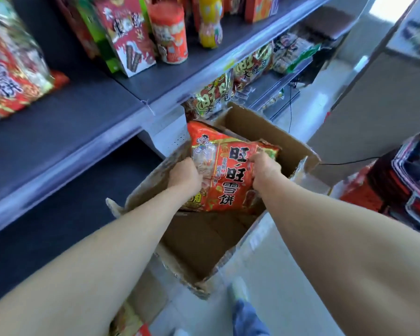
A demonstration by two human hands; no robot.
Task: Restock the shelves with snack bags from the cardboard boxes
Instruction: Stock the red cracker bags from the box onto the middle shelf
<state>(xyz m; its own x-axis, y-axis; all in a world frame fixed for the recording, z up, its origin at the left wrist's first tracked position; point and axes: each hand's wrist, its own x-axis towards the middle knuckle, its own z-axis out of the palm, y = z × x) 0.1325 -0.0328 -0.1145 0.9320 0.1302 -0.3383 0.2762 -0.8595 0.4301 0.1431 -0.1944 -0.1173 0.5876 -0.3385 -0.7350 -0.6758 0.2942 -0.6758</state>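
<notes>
One red snack bag (228, 170), printed with large black characters and a cartoon figure, face up and tilted over the far half of the open cardboard box (250, 127). Your two hands hold it by its sides: your left hand (183, 175) has its fingers curled round the left edge, and your right hand (264, 169) clamps the right edge the same way. The brown bottom of the box shows on the side nearer you.

The box stands on the pale floor (289, 287), just beside the dark shelf (83, 117). On that shelf:
- one large red bag (7, 76), far left
- one red carton (129, 37)
- one red canister (170, 32), upright
- one yellow bottle (210, 23)

Several red-and-gold bags (214, 95) sit on the shelf below, behind the box. One shoe (239, 288) is on the floor near the box's closest corner.
</notes>
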